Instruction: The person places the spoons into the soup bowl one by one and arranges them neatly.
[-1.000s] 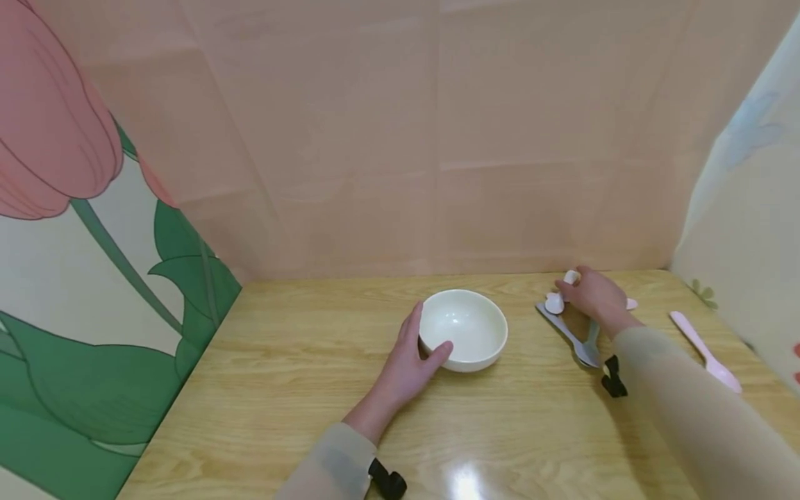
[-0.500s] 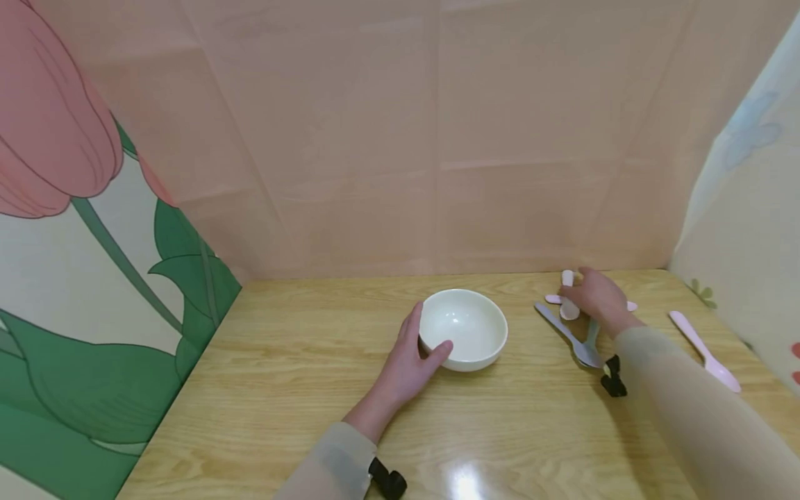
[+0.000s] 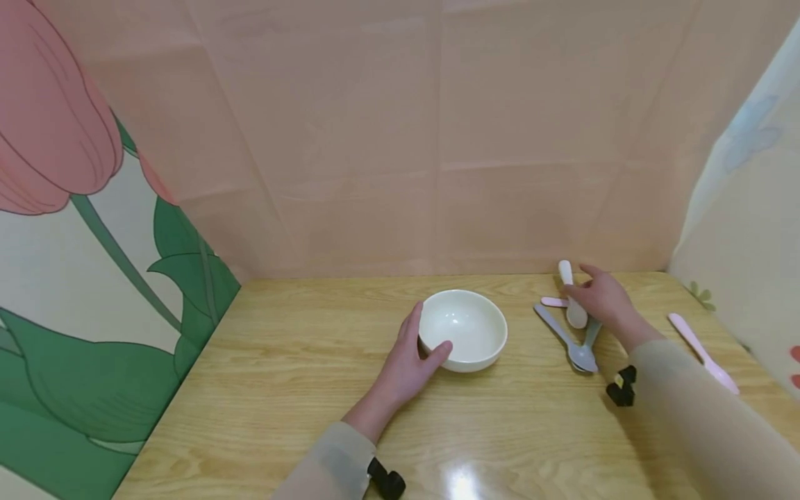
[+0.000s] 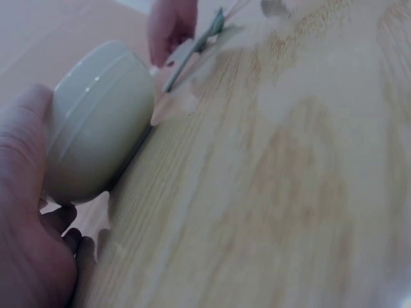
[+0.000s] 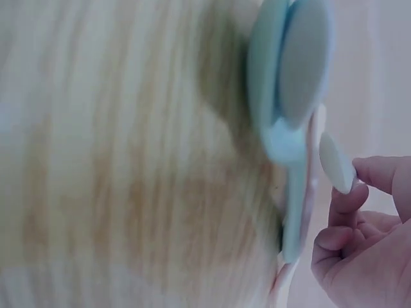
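My left hand (image 3: 403,368) holds a white bowl (image 3: 465,330) at its left side, with the thumb at the near rim. The bowl stands upright on the table, and the left wrist view shows its outer wall (image 4: 106,122) beside the palm. Between thumb and finger, my right hand (image 3: 601,298) pinches a white spoon (image 3: 576,316), also plain in the right wrist view as a pale spoon bowl (image 5: 335,165). Beneath that hand lies a pink handle (image 3: 553,302), partly hidden. Nearer me, a grey-blue spoon (image 3: 555,328) overlaps a grey-green one (image 3: 592,335).
A pink spoon (image 3: 705,355) lies apart at the right of the wooden table (image 3: 300,361). A pinkish backdrop (image 3: 350,173) rises at the back edge. Printed panels (image 3: 187,278) flank the table on both sides.
My right hand has pulled the white spoon up from the pile and drawn slightly right; the spoon's bowl now points toward me. The left hand and bowl have stayed put.
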{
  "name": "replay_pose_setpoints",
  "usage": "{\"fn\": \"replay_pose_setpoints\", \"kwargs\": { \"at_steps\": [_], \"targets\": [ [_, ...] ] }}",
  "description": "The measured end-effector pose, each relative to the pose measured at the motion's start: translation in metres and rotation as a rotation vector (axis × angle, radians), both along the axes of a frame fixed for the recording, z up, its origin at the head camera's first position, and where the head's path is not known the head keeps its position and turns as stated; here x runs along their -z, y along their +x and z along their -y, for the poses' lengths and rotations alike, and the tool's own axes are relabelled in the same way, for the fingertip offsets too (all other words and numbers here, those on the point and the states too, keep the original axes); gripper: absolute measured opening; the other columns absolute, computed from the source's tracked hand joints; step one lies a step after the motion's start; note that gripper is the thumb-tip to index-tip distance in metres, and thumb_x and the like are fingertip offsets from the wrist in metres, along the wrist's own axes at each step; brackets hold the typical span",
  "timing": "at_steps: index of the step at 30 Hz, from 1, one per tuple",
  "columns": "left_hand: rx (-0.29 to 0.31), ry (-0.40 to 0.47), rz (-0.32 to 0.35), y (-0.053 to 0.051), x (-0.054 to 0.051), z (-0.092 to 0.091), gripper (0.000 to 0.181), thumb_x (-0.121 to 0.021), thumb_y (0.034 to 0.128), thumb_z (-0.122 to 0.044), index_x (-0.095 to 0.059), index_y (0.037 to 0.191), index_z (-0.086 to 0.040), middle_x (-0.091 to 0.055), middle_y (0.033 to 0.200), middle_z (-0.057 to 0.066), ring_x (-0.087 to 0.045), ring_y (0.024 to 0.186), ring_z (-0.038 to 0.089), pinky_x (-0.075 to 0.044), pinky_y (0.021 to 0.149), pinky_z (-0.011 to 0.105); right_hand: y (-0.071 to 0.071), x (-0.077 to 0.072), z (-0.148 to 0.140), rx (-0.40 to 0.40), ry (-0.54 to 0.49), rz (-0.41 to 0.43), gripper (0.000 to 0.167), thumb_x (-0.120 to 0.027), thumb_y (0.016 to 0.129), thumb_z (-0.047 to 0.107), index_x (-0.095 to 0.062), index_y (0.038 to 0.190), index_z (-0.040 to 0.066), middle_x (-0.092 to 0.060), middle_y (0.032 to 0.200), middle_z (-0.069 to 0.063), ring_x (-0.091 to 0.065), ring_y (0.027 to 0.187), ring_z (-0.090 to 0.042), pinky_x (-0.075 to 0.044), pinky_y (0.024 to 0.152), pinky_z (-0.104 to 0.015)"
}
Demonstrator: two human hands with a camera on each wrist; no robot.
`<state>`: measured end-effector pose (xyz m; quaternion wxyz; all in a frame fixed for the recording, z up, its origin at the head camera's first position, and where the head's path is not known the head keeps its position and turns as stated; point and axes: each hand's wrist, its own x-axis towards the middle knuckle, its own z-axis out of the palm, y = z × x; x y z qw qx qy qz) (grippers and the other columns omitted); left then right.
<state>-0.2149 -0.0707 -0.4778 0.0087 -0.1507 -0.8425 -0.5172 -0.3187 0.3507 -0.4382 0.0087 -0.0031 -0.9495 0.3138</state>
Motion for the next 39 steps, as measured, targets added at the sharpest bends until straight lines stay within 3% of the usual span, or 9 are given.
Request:
{"fn": "replay_pose_setpoints", "kwargs": {
  "at_steps": [5,12,19,24,39],
  "targets": [
    [0.001,-0.001,-0.003,0.0,0.0,0.0,0.101,-0.068,0.1048,-0.061,-0.014,0.179,-0.019,-0.022,0.182,0.01,-0.03,0.163,0.032,-0.028,0.13,0.055,0.009,-0.006,0.01,-0.022,-0.059,-0.044,0.081,-0.06,0.114,0.032,-0.02,0.17,-0.011,-0.064,0.13,-0.04,-0.068,0.097,-0.036,-0.055,0.069,-0.033],
    [0.0,-0.004,0.0,0.002,-0.001,0.001,0.1,-0.068,0.1045,-0.061,-0.014,0.179,-0.022,-0.022,0.181,0.01,-0.03,0.163,0.033,-0.028,0.13,0.056,0.02,-0.018,0.024,-0.063,-0.164,-0.109,0.079,-0.062,0.115,0.022,-0.016,0.173,-0.004,-0.069,0.112,-0.028,-0.062,0.076,-0.015,-0.052,0.06,-0.029],
    [0.002,-0.005,-0.002,0.001,0.0,0.003,0.1,-0.068,0.1047,-0.061,-0.013,0.179,-0.022,-0.022,0.182,0.01,-0.03,0.163,0.033,-0.028,0.13,0.057,0.029,-0.03,0.04,-0.094,-0.261,-0.124,0.08,-0.063,0.114,0.02,-0.016,0.177,0.006,-0.066,0.114,-0.025,-0.065,0.079,-0.015,-0.059,0.068,-0.03],
    [-0.002,-0.006,0.001,0.001,0.0,0.002,0.1,-0.068,0.1048,-0.061,-0.013,0.179,-0.023,-0.023,0.181,0.01,-0.031,0.163,0.034,-0.029,0.129,0.057,0.035,-0.039,0.05,-0.108,-0.305,-0.123,0.08,-0.061,0.115,0.018,-0.013,0.177,0.006,-0.062,0.118,-0.025,-0.066,0.081,-0.013,-0.06,0.07,-0.027],
    [-0.001,0.006,-0.002,-0.001,0.001,0.002,0.1,-0.068,0.1052,-0.06,-0.013,0.179,-0.022,-0.022,0.181,0.01,-0.03,0.163,0.033,-0.028,0.13,0.057,0.052,-0.059,0.085,-0.151,-0.492,-0.156,0.091,-0.068,0.112,0.015,-0.008,0.179,0.02,-0.061,0.105,-0.015,-0.071,0.08,-0.017,-0.064,0.076,-0.028]
  ]
}}
